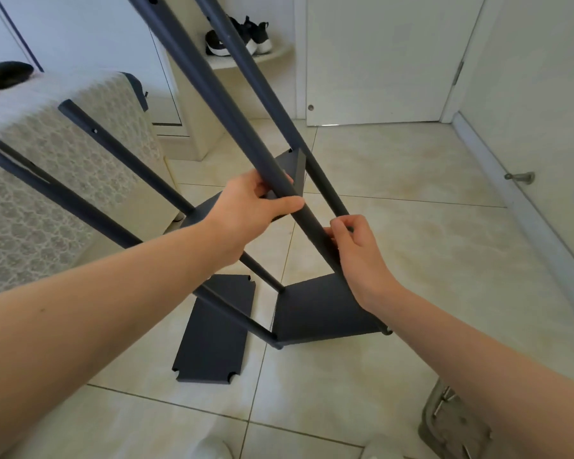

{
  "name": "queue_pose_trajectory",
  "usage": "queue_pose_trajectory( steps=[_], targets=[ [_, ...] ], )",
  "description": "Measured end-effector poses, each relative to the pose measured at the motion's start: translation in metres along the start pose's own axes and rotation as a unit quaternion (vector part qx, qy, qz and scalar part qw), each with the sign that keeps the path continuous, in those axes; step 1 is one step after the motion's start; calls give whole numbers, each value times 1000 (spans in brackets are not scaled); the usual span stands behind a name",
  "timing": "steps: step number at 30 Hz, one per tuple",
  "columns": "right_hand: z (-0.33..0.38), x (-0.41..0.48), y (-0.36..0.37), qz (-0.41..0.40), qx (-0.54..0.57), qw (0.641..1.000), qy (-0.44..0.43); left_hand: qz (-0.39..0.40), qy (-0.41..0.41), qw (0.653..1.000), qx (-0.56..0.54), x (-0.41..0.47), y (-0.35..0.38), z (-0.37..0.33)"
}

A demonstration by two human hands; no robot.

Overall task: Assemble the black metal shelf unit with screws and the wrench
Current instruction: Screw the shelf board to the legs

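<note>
The black shelf frame lies tilted over the tiled floor, its long poles (212, 94) rising toward me from an attached bottom panel (318, 313). My left hand (249, 210) grips the nearest pole around its middle, thumb across the front. Lower down, my right hand (355, 246) pinches the same pole, fingers curled at its far side. A second panel (289, 173) sits between the poles behind my left hand. A loose shelf panel (212, 332) with notched corners lies flat on the floor. No wrench is visible.
A bed with a patterned cover (63, 180) stands at the left, and two frame poles lean over it. A clear bag of screws (451, 422) lies on the floor at the lower right. A closed door (378, 61) and a doorstop (519, 177) are behind.
</note>
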State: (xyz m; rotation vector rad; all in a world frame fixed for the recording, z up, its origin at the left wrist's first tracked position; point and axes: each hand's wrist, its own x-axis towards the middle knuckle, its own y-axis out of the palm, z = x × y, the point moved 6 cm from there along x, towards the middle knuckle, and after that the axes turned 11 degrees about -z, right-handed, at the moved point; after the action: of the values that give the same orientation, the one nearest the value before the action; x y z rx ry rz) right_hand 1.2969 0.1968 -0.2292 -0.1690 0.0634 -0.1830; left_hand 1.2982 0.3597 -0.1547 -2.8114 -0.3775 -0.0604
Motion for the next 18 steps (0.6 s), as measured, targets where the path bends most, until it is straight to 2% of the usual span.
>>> queue_pose_trajectory(
  steps=[6, 18],
  targets=[
    [17, -1, 5, 20, -38, 998, -34, -17, -39, 998, -54, -2, -22, 15],
    [14, -10, 12, 52, -118, 991, -34, -44, -85, 982, -160, -27, -29, 70]
  ],
)
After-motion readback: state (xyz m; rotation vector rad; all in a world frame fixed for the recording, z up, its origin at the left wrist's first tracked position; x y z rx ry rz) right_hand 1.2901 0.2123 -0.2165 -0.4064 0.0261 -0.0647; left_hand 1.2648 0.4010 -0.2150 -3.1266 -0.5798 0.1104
